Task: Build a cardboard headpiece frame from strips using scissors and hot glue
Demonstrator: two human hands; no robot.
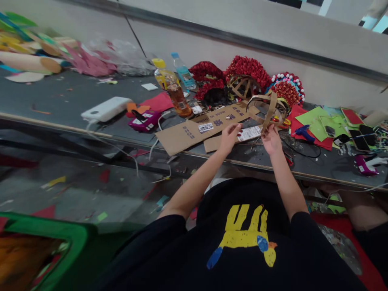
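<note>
My right hand (272,140) is closed on the lower end of a frame of bent cardboard strips (272,108), raised just above the bench. To its left, my left hand (229,138) has its fingers curled together over the bench edge. Whatever they pinch, if anything, is too small to make out. Under and beyond the hands lie a long flat piece of printed cardboard (194,129) and a shorter cardboard piece with a white label (250,133). Behind the strip frame stand red tinsel-covered headpieces (247,70), one with cardboard ribs showing.
A tea bottle (176,91), a water bottle (185,74) and a white power bank (106,109) stand left. On the right are a blue glue gun (304,132), red and green sheets (312,117) and phones. A green bin (81,234) is lower left; another person's leg (363,206) shows right.
</note>
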